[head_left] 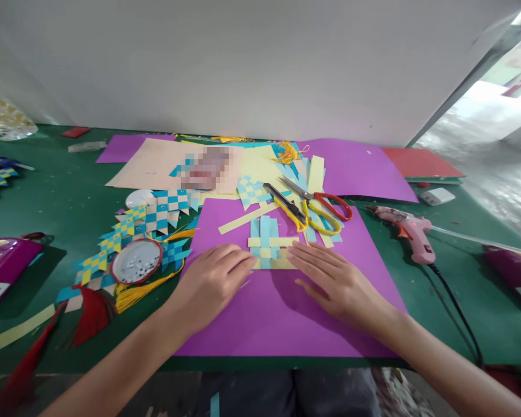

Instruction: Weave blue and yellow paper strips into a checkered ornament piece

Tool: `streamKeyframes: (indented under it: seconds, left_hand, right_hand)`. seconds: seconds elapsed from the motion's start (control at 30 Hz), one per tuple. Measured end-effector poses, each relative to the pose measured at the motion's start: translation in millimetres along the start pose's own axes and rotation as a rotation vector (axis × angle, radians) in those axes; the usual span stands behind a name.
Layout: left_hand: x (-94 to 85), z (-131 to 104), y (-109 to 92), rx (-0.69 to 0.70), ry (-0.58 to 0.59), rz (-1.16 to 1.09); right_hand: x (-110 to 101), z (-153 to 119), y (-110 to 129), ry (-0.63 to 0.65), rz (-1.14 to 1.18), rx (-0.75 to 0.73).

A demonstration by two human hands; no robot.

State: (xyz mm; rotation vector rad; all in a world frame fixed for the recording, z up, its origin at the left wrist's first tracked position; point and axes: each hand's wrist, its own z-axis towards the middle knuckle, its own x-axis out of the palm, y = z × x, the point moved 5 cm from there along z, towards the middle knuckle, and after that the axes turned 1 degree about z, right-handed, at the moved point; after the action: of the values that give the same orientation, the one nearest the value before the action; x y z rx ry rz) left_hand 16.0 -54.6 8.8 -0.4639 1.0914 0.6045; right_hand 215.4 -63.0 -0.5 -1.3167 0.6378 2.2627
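Observation:
A small weave of light blue and pale yellow paper strips (265,253) lies on a purple sheet (260,324). At its left edge is my left hand (219,278), fingers bent and pressed together on the strip ends, its thumb hidden. My right hand (330,275) lies flat with fingers stretched out, their tips on the weave's right end. Just beyond the weave are a yellow-handled cutter knife (286,207), scissors with one red and one yellow handle loop (315,201), and a loose yellow strip (246,219).
A pink glue gun (406,227) with a black cord lies on the green table (421,313) to the right. Left are finished woven pieces (128,229), a round dish of small beads (136,262) and red tassels (93,313). Coloured sheets (356,168) lie along the wall.

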Motion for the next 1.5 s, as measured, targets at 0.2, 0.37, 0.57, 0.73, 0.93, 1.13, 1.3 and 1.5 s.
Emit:
streamKeyframes:
  seconds: [0.2, 0.37, 0.57, 0.73, 0.93, 1.13, 1.3, 1.5]
  left_hand:
    - [12.6, 13.0, 0.0, 0.139, 0.075, -0.061]
    - [25.0, 12.2, 7.3, 0.149, 0.123, -0.076]
    - [24.1, 9.5, 7.3, 0.152, 0.114, -0.096]
    - [22.7, 9.5, 10.5, 0.150, 0.130, -0.127]
    - [6.3, 5.0, 19.8, 0.104, 0.064, -0.167]
    - [6.2, 1.1, 19.2, 0.096, 0.085, -0.144]
    - [8.0, 0.8, 18.2, 0.121, 0.050, -0.110]
    - [6.4, 5.9, 17.2, 0.115, 0.068, -0.123]
  right_hand:
    - [1.3, -3.5, 5.1, 0.051, -0.019, -0.032]
    - [2.5, -6.8, 3.4, 0.067, -0.037, -0.030]
    - [-0.5, -8.2, -0.2, 0.057, -0.046, -0.060]
    - [0.1, -8.3, 0.0, 0.051, -0.029, -0.058]
    - [0.4, -7.5, 0.2, 0.050, -0.005, -0.044]
    - [-1.1, -7.1, 1.9, 0.033, -0.017, -0.068]
    - [-5.9, -8.8, -2.2, -0.043, -0.064, -0.061]
    - [-7.9, -6.2, -9.7, 0.029, -0.228, 0.019]
